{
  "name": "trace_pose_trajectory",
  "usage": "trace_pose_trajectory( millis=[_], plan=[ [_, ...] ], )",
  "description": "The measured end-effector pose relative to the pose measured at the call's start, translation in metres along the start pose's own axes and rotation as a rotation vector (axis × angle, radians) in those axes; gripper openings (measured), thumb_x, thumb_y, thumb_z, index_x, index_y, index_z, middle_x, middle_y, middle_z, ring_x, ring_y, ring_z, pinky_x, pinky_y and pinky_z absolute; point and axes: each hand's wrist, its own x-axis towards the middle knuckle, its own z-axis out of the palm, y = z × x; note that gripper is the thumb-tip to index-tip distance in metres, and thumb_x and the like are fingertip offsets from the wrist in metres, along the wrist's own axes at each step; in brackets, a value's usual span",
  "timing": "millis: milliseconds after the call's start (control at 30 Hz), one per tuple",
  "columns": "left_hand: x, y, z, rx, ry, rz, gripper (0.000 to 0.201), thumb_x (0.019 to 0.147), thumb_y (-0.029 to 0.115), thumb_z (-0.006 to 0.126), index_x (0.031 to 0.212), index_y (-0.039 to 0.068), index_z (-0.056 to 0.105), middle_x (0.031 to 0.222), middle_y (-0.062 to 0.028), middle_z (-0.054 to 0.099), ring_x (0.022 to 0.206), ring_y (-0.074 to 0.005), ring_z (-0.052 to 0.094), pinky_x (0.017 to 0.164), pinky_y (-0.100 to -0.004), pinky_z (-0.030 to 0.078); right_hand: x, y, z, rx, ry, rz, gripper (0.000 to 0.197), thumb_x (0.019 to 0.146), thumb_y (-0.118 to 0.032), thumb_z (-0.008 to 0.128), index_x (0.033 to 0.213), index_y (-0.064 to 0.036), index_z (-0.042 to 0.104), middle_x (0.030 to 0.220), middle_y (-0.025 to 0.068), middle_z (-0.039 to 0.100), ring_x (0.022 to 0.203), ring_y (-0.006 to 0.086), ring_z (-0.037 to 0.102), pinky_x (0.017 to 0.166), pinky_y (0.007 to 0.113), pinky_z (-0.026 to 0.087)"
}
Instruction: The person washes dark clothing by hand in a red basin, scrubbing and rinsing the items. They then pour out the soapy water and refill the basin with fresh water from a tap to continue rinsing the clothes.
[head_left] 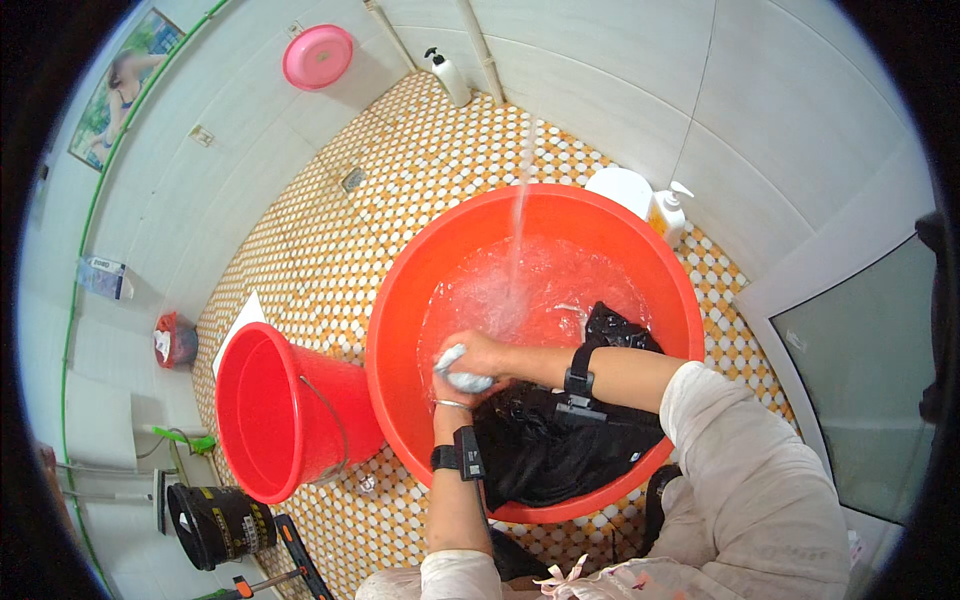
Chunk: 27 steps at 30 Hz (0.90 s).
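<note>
Over a large orange-red basin [390,330], my two hands press together around a small wad of pale blue-white cloth [468,381]. My left hand [449,393] is closed on it from below, partly hidden behind the cloth. From the right, my right hand [477,352] wraps over its top. Water [517,235] falls in a stream into the basin just beyond my hands, and the surface is splashing. Black wet clothing [560,445] lies in the basin's near right part, under my right forearm. Both forearms wear black straps with small devices.
A red bucket [258,410] with a wire handle leans at the left against the basin. Behind the basin stand a pump bottle [667,213] and a white round object [620,188]. A black tub [220,525] is at lower left, a glass-panelled door [860,370] at right.
</note>
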Motion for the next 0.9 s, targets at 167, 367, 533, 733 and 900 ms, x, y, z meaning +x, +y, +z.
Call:
trace_pose_trajectory(
  millis=[167, 367, 533, 733, 900],
  plan=[
    [-0.030, -0.024, -0.014, 0.181, 0.200, 0.415, 0.040, 0.093, 0.042, 0.036, 0.121, 0.013, 0.045, 0.116, -0.0081, 0.051, 0.108, -0.0222, 0.050, 0.091, -0.0364, 0.043, -0.030, -0.055, 0.040, -0.218, 0.068, -0.180, 0.022, 0.066, -0.015, 0.073, 0.082, -0.0051, 0.063, 0.078, 0.0131, 0.065, 0.078, 0.0241, 0.063, 0.070, 0.034, 0.049],
    [-0.005, -0.011, 0.040, 0.007, -0.283, 0.090, 0.036, 0.091, 0.038, 0.041, 0.105, 0.008, 0.055, 0.105, -0.0106, 0.059, 0.096, -0.0242, 0.057, 0.086, -0.0400, 0.046, -0.018, -0.022, -0.022, -0.865, 0.273, -0.354, 0.034, 0.080, -0.041, 0.052, 0.080, -0.0083, 0.059, 0.081, 0.0170, 0.063, 0.077, 0.0368, 0.060, 0.066, 0.048, 0.045],
    [-0.024, 0.001, 0.059, -0.057, 0.074, -0.005, 0.044, 0.088, 0.037, 0.043, 0.120, 0.007, 0.047, 0.123, -0.0139, 0.050, 0.108, -0.0316, 0.050, 0.090, -0.0550, 0.040, -0.019, 0.043, -0.103, -0.955, 0.322, 0.005, 0.032, 0.083, -0.037, 0.048, 0.089, -0.0106, 0.066, 0.092, 0.0205, 0.062, 0.087, 0.0347, 0.060, 0.073, 0.047, 0.046],
    [-0.025, 0.011, 0.036, -0.077, 0.486, -0.060, 0.074, 0.085, 0.044, 0.048, 0.140, 0.007, 0.015, 0.147, -0.0143, 0.008, 0.133, -0.0350, 0.017, 0.097, -0.0690, 0.017, -0.023, 0.057, -0.164, -1.044, 0.878, 0.569, 0.044, 0.083, -0.040, 0.051, 0.111, -0.0064, 0.057, 0.121, 0.0222, 0.050, 0.112, 0.0388, 0.047, 0.088, 0.046, 0.042],
    [0.006, 0.004, 0.009, -0.119, 0.454, -0.276, 0.070, 0.085, 0.047, 0.047, 0.138, 0.008, 0.023, 0.143, -0.0165, 0.022, 0.130, -0.0343, 0.025, 0.098, -0.0650, 0.021, 0.000, 0.064, -0.055, -0.446, 0.175, 0.063, 0.038, 0.064, -0.013, 0.072, 0.100, -0.0058, 0.063, 0.088, 0.0132, 0.065, 0.083, 0.0247, 0.061, 0.076, 0.037, 0.048]
  ],
)
